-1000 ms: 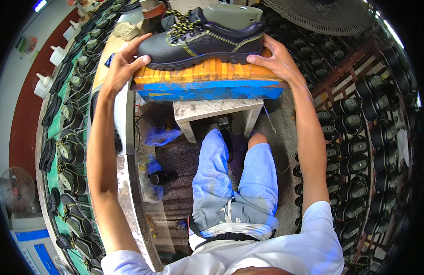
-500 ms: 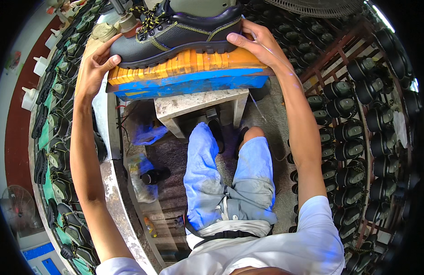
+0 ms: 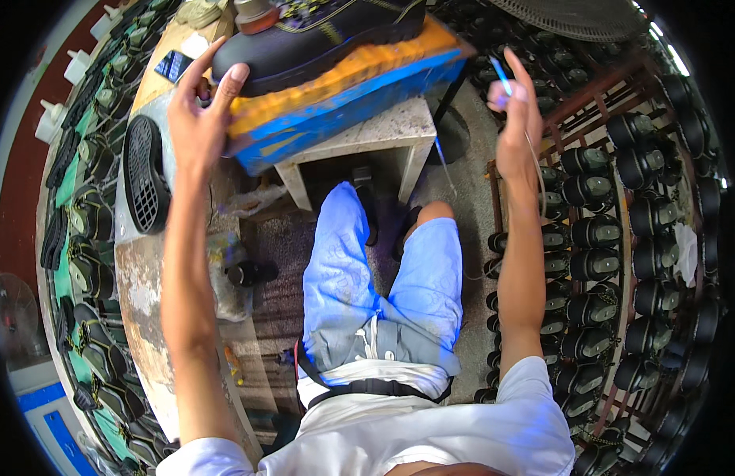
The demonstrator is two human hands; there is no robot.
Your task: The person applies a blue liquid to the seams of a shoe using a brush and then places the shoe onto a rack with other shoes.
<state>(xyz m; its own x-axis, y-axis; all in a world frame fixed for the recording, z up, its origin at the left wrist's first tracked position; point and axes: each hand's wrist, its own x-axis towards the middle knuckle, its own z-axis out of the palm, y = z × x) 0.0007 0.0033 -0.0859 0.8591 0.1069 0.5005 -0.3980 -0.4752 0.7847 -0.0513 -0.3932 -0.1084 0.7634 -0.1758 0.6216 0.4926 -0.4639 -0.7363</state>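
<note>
A black work shoe (image 3: pixel 304 55) with yellow stitching and laces lies sideways on a block with an orange, ridged top and blue side (image 3: pixel 344 103); its upper part runs out of view. My left hand (image 3: pixel 199 119) grips the shoe's toe, thumb on the near side and fingers round the front. Off to the right, clear of the shoe, my right hand (image 3: pixel 514 119) is closed round a thin blue-white stick (image 3: pixel 501 75), slightly blurred. A thin cord hangs along that wrist. Above the toe stands a round metal press head (image 3: pixel 255 16).
The block rests on a worn pale stool (image 3: pixel 367 135) before my knees. On the left bench lie a black shoe sole (image 3: pixel 145 174) and a dark flat card (image 3: pixel 173 66). Racks of black shoes (image 3: pixel 598 230) line the right; a fan grille (image 3: pixel 574 16) stands far right.
My right hand has left the shoe's heel and moved right with the thin stick. My left hand stays at the toe. The view has shifted, showing the sole on the bench.
</note>
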